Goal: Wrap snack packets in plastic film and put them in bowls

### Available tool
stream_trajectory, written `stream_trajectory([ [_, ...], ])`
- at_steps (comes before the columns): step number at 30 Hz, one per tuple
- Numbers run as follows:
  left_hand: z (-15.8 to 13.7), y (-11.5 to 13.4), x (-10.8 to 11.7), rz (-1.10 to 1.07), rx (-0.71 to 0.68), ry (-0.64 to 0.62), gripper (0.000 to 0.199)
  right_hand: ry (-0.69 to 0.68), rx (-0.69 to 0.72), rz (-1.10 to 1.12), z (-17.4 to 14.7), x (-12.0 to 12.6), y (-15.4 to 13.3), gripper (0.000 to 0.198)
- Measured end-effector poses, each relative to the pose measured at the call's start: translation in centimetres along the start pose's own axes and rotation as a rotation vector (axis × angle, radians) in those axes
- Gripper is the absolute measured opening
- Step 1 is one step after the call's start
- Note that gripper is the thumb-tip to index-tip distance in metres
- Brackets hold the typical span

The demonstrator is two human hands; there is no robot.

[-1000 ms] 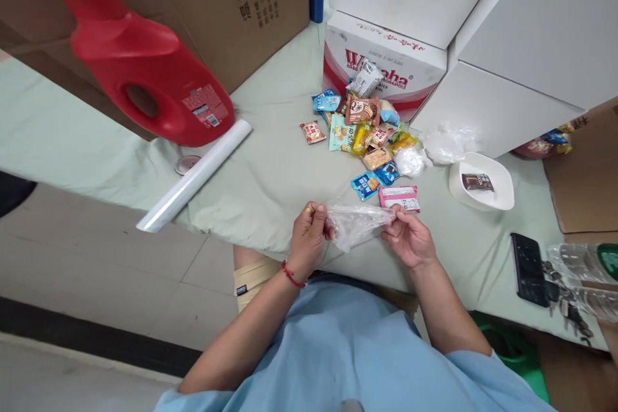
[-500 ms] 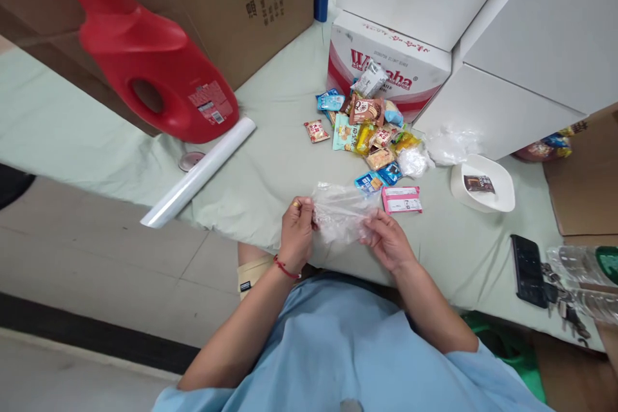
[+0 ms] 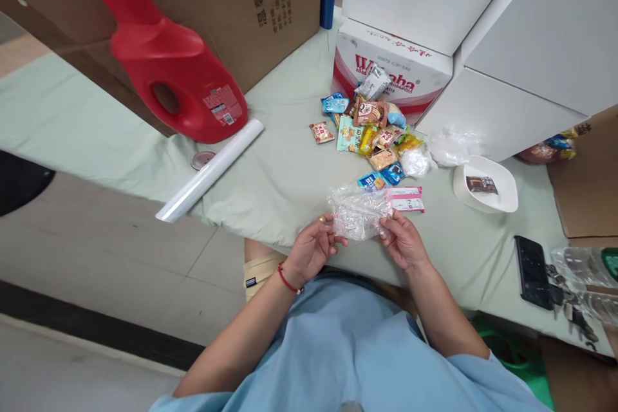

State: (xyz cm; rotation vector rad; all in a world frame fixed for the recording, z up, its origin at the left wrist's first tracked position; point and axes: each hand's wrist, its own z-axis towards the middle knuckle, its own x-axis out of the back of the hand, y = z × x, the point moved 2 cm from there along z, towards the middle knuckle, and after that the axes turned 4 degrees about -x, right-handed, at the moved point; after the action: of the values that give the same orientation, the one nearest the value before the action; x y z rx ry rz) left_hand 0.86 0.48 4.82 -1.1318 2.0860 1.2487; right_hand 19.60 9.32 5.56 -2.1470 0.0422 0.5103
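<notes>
A crumpled clear plastic bag (image 3: 360, 214) is held above the near edge of the cloth-covered table. My right hand (image 3: 404, 241) pinches its right side between thumb and fingers. At the bag's left edge, my left hand (image 3: 313, 248) has its fingers loosely curled and apart, palm turned up; its fingertips are beside or just touching the plastic. Just beyond the bag lie a pink-and-white packet (image 3: 408, 199), partly covered by it, and a blue snack packet (image 3: 371, 181). A pile of small wrapped snacks (image 3: 369, 114) sits farther back.
A white plastic roll (image 3: 210, 170) and a large red jug (image 3: 178, 77) stand or lie left. Behind the snacks is a white-and-red carton (image 3: 396, 80). Rightward are a white bowl (image 3: 506, 190) with a brown packet (image 3: 481, 185), a phone (image 3: 533, 270), and keys (image 3: 577, 318).
My left hand has loosened from the bag's left side and turned palm up. The bag has gone from stretched flat to crumpled, while my right hand keeps its pinch.
</notes>
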Motion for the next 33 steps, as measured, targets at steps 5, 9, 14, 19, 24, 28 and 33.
stream_trajectory([
  [5, -0.4, -0.9, -0.7, 0.119, -0.008, 0.003, 0.045, 0.018, 0.022, -0.030, -1.1, 0.8, 0.0, 0.038],
  [9, -0.9, -1.5, -0.8, 0.172, -0.064, 0.008, 0.051, 0.035, 0.048, -0.111, -1.9, 1.8, 0.3, 0.040],
  [14, -2.1, -1.7, -1.2, 0.194, -0.148, 0.025, 0.039, 0.380, 0.507, -0.494, -3.5, 3.5, 0.2, 0.036],
  [19, -2.6, -2.2, -1.9, 0.245, -0.181, 0.042, 0.037, 0.187, 0.702, -0.762, -5.1, 1.0, 0.7, 0.016],
  [24, -2.6, -2.7, -2.1, 0.421, -0.242, 0.033, 0.042, -0.106, 0.635, -0.831, -4.9, -2.5, 2.0, 0.020],
  [28, -2.6, -2.5, -1.8, 0.547, -0.265, 0.034, 0.040, -0.099, 0.491, -0.667, -4.1, -2.8, 2.4, 0.022],
  [33, -2.4, -1.8, -1.4, 0.557, -0.303, 0.034, 0.038, -0.092, 0.287, -0.434, -3.4, -2.6, 1.9, 0.033],
])
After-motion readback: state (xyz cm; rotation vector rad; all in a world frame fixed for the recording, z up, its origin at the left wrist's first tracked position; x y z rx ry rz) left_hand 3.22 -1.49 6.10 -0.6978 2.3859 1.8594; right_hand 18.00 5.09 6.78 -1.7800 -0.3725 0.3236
